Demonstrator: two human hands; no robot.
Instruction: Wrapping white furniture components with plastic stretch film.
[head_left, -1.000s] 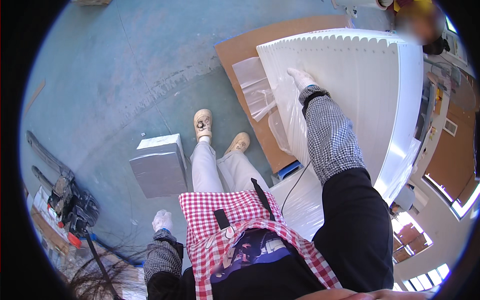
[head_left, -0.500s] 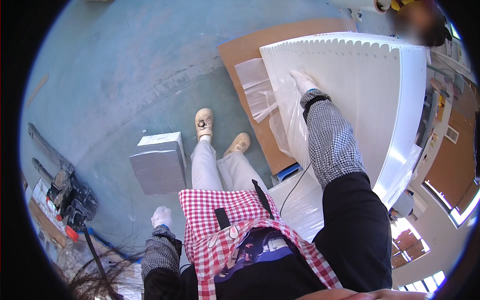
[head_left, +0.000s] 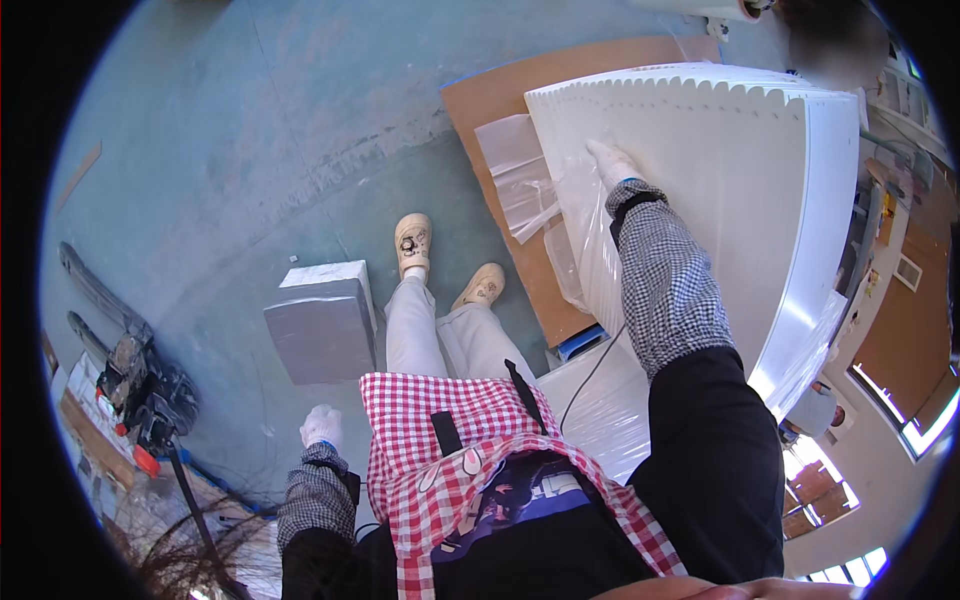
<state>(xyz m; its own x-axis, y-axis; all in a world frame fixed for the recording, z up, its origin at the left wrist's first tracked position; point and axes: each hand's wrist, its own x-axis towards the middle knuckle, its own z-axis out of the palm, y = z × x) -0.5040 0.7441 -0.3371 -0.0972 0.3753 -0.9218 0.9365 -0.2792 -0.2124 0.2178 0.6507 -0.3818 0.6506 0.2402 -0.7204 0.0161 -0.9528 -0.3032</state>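
Observation:
My right hand (head_left: 612, 163), in a white glove, lies on a tall stack of white sheets (head_left: 720, 190) with scalloped far edges. Its fingers reach flat over the upper surface, and I see nothing held in it. My left hand (head_left: 322, 425), also gloved in white, hangs low at my left side with its fingers curled in and nothing showing in them. Nearest to it is a grey box-shaped block (head_left: 320, 340) with a white top, standing on the floor. Clear plastic film (head_left: 565, 260) droops along the stack's left side.
Under the stack lies a brown board (head_left: 480, 110) on a blue pallet (head_left: 582, 343). A black pallet jack (head_left: 140, 370) stands at the far left. Film-wrapped white material (head_left: 600, 400) and a thin cable (head_left: 590, 370) lie beside my legs. Another person (head_left: 835, 45) is at the far right.
The view has shifted slightly. My right hand stays on the stack, and my left hand still hangs at my side. The other person's head at the far right has moved a little.

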